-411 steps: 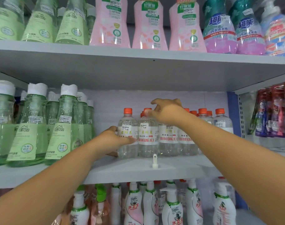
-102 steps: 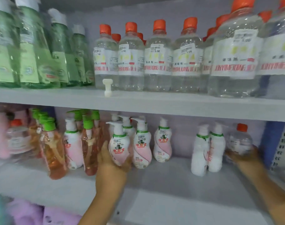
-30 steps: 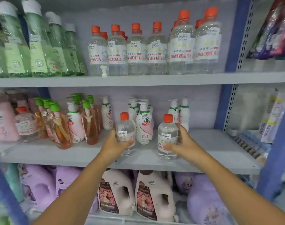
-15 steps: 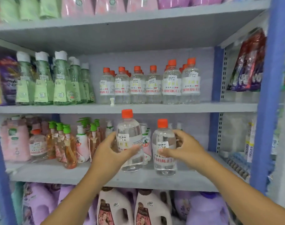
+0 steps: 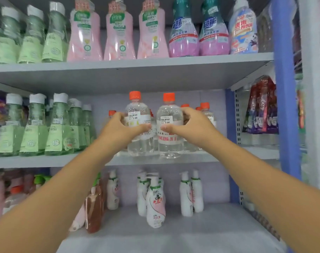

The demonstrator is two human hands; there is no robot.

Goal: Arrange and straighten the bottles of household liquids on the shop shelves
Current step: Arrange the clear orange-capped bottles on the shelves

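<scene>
Left hand: the left hand [image 5: 121, 129] wraps a clear orange-capped bottle [image 5: 138, 125] at label height, thumb across the front, fingers curled behind, price sticker facing out
Right hand: the right hand [image 5: 193, 127] grips a second clear bottle [image 5: 169, 126] the same way from the opposite flank, thumb on the label and fingers round the back
Bottles in hand: both stand upright, long axes vertical, side by side and nearly touching, their bases at the front lip of the middle shelf [image 5: 201, 156]; whether they rest on it or hover just above cannot be told
Row behind: directly beyond the two held bottles, deeper on the same shelf, stand more orange-capped bottles [image 5: 204, 114], mostly hidden by the hands
Key relation: the matching row lies straight ahead and slightly right of the hands, so the likely move is a level push inward; the right hand is nearer the open stretch of shelf by the blue upright [image 5: 283, 106]
Neighbours left: green white-capped bottles [image 5: 55, 128] fill the shelf to the left, well apart from the left hand
Above: pink bottles [image 5: 119, 33] line the top shelf
Below: white pump bottles [image 5: 155, 201] stand loosely grouped on the lower shelf
Risk, as judged: caps ride close under the shelf above, so lifting high could knock it
</scene>
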